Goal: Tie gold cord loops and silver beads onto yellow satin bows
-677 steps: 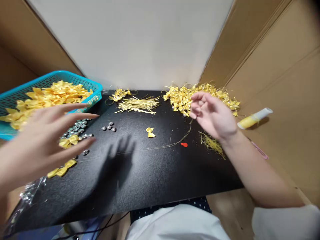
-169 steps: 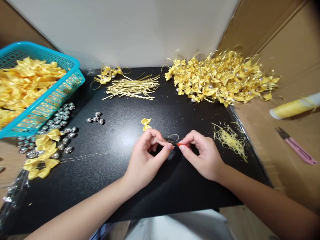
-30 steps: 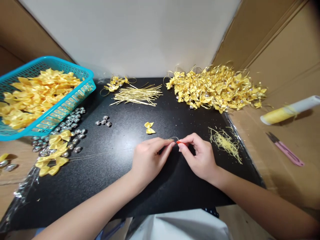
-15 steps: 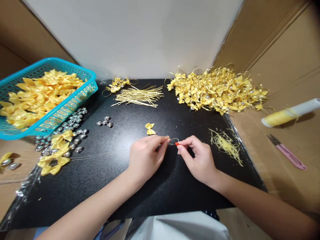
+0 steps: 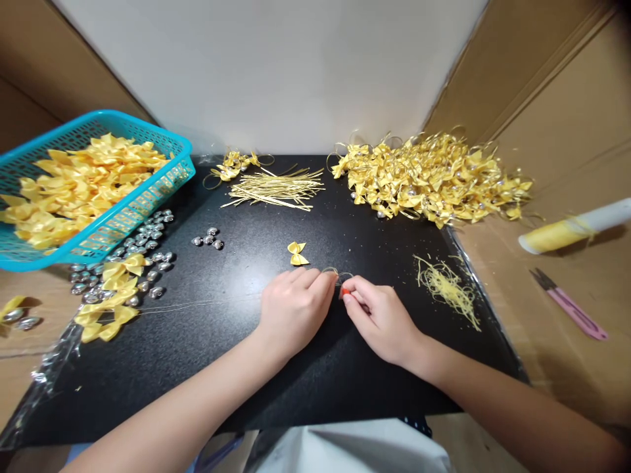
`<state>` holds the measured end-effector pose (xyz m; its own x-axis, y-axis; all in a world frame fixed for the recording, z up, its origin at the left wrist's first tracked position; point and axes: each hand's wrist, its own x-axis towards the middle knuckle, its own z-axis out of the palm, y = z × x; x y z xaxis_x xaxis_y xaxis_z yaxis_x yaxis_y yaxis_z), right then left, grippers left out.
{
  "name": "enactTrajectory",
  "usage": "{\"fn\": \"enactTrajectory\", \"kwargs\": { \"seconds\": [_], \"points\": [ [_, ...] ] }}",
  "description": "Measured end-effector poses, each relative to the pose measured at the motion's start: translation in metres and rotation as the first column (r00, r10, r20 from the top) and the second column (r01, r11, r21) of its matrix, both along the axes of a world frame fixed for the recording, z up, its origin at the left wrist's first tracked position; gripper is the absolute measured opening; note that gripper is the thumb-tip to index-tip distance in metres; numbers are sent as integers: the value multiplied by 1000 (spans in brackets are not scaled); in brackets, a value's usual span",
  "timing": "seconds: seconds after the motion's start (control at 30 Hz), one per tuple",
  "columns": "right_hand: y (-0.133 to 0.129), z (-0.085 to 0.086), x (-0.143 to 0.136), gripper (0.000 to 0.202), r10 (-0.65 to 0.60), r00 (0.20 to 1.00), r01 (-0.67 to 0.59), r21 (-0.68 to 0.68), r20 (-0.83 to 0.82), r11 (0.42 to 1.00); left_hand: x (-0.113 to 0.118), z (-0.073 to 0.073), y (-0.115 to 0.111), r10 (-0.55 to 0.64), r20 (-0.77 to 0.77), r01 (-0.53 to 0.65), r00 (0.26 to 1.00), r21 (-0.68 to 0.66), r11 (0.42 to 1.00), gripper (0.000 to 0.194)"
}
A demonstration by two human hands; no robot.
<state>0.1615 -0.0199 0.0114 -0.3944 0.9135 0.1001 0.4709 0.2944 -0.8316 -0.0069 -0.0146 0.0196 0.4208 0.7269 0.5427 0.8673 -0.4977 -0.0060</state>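
Note:
My left hand (image 5: 298, 305) is closed, its fingertips pinching a thin thread (image 5: 197, 304). That thread trails left across the black board to a string of yellow ribbon bows (image 5: 116, 299). Close on the right, my right hand (image 5: 377, 315) is closed in a pinch on the thread too, with something small and red (image 5: 345, 291) at its fingertips that I cannot make out. Between the hands the thread makes small loops. Just beyond my left hand lies a single yellow bow (image 5: 297, 253), touched by neither hand.
A turquoise basket (image 5: 185, 157) of yellow bows stands at left, silver beads (image 5: 148, 240) beside it. Gold twist ties (image 5: 276, 188) and a heap of finished bows (image 5: 434, 180) lie at the back. Thread scraps (image 5: 448, 289), pink snips (image 5: 574, 309) and a tube (image 5: 576, 230) are at right.
My right hand has moved a little left, closer to my left hand. My left hand has turned slightly and shifted right. The bows and beads lie as before.

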Motion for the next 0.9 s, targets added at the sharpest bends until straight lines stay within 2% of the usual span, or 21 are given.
{"fn": "enactTrajectory", "kwargs": {
  "seconds": [0.1, 0.23, 0.4, 0.63, 0.9],
  "points": [
    [-3, 1, -2, 16, -2, 999, 1, 12, 46, 1000, -1, 0, 1, 12, -6, -12, 1000, 13, 1000, 19],
    [-7, 1, -2, 15, 34, 998, -34, -8, 59, 999, -14, 4, 10, 89, 36, -90, 995, 21, 996, 21],
    [-6, 1, 1, 15, 36, 999, -36, -65, 1, 997, -30, 8, 20, 146, 115, -138, 983, -72, 988, 16],
    [-5, 1, 8, 13, 25, 997, -32, -87, -79, 996, -34, 10, 22, 161, 299, -106, 940, -192, 976, 15],
    [2, 0, 20, 17, -101, 984, 98, -26, -145, 995, -34, 11, 22, 145, 447, -51, 883, -216, 975, 14]
  ]
}}
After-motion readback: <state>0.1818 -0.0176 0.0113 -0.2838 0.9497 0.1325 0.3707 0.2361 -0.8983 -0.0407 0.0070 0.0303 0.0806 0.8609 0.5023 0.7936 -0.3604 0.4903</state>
